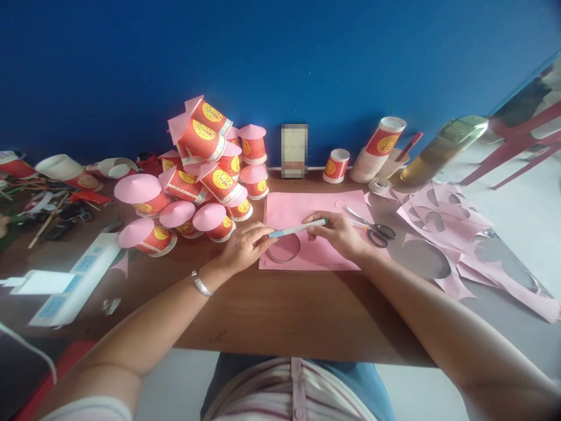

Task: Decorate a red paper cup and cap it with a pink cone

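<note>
A pale blue-and-white marker pen point(293, 230) is held level between my two hands above pink paper sheets point(302, 204). My left hand point(243, 245), with a silver bracelet on its wrist, pinches the blue end. The fingers of my right hand point(340, 234) close on the other end. Under the pen a thin ring point(284, 261) lies flat on the top sheet. Scissors point(380, 235) with dark handles rest just beyond my right hand, their blades over the paper. Whether the pen's cap is loose I cannot tell.
Several red paper cups with pink cone tops point(208, 217) are piled at left. A cup stack point(377, 149), a tape roll point(379, 185) and a bottle point(442, 149) stand at the back right. Pink paper scraps point(473, 257) cover the right side. A power strip point(79, 280) lies left.
</note>
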{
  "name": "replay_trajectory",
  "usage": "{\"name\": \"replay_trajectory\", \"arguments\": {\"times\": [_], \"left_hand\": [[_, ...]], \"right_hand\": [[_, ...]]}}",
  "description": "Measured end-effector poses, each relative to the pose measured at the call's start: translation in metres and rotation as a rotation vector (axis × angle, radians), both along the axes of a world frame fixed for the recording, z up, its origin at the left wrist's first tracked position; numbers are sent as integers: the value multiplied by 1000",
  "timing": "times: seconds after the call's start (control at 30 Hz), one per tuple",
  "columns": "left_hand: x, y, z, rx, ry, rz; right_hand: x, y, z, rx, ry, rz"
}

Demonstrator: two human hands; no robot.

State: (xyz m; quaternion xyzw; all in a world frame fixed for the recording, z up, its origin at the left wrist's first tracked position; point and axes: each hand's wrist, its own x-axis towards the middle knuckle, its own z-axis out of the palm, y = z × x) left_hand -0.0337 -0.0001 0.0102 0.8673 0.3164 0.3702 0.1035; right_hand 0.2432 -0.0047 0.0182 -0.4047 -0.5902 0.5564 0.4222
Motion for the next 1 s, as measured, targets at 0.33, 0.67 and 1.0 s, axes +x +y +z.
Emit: {"name": "replay_trajectory", "arguments": {"times": [0.33, 0.67, 1.0], "left_hand": [[-2, 3, 0, 27, -38, 19], [-2, 3, 1, 30, -11, 65], [8, 7, 8, 6, 34, 98]], "right_hand": [[19, 9, 2, 393, -440, -253], [71, 33, -3, 376, -1162, -251], [66, 37, -13, 510, -1194, -417]]}}
